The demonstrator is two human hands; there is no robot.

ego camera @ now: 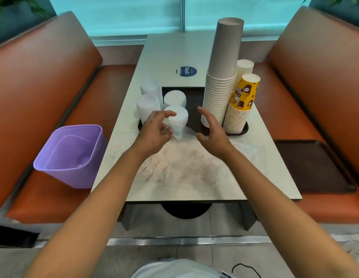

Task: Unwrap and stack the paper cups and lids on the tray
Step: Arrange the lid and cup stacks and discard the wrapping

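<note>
A dark tray (194,97) on the table carries a tall grey cup stack (222,77), a yellow printed cup stack (240,105) and a white cup stack (243,67) behind it. Several white lid stacks stand at the tray's left; the nearest lid stack (177,121) sits at the front edge. My left hand (156,131) has curled fingers against that stack's near side; whether it grips the stack I cannot tell. My right hand (212,131) hovers open to the stack's right, not touching it. Clear plastic wrap (174,169) lies crumpled on the table below both hands.
A purple bin (72,155) stands on the left bench seat. A second dark tray (313,165) lies on the right bench. Orange benches flank the table (174,53), which has a round blue sticker (186,71) behind the tray.
</note>
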